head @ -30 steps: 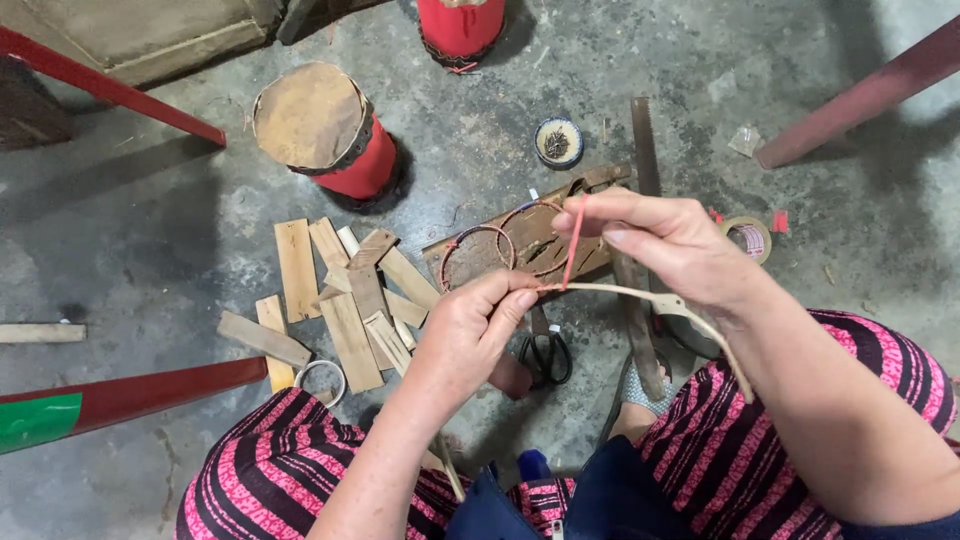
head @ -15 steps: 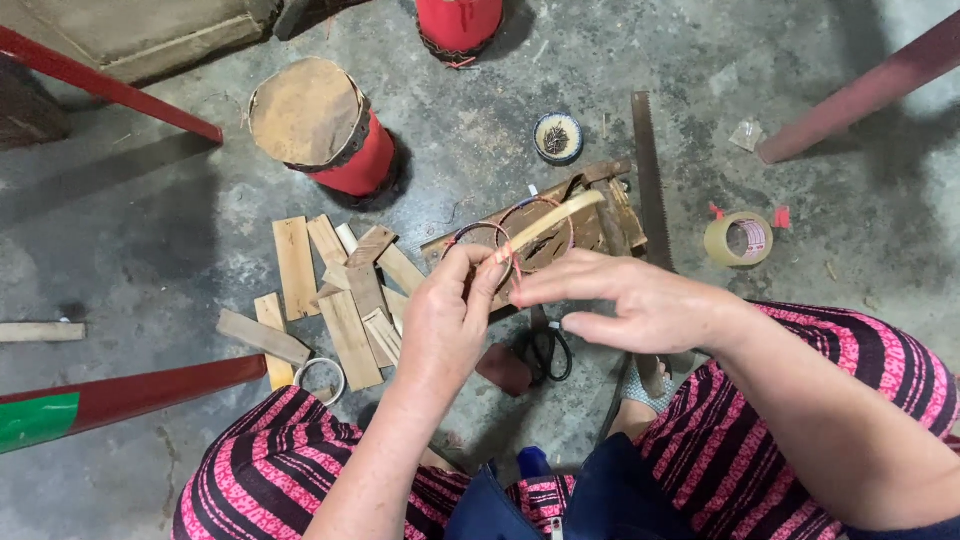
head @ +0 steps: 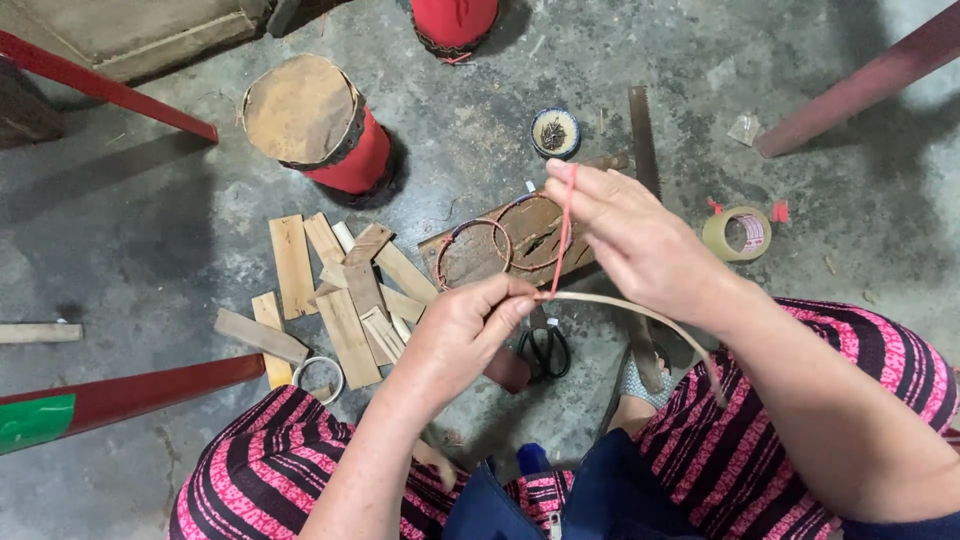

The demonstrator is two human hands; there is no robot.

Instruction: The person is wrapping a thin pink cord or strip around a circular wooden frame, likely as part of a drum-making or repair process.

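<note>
Red label, perhaps, inside tape roll (head: pixel 737 233).

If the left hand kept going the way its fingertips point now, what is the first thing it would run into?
The left hand points up and right. Its fingertips already pinch the pale bamboo strip where the thin red cord meets it. Just beyond lies the right hand, probably met first, though depth is unclear.

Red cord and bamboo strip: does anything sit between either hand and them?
Nothing visible does. The left hand pinches the bamboo strip at its end, and the right hand holds the red cord up from that pinch. The scissors lie on the floor below.
</note>
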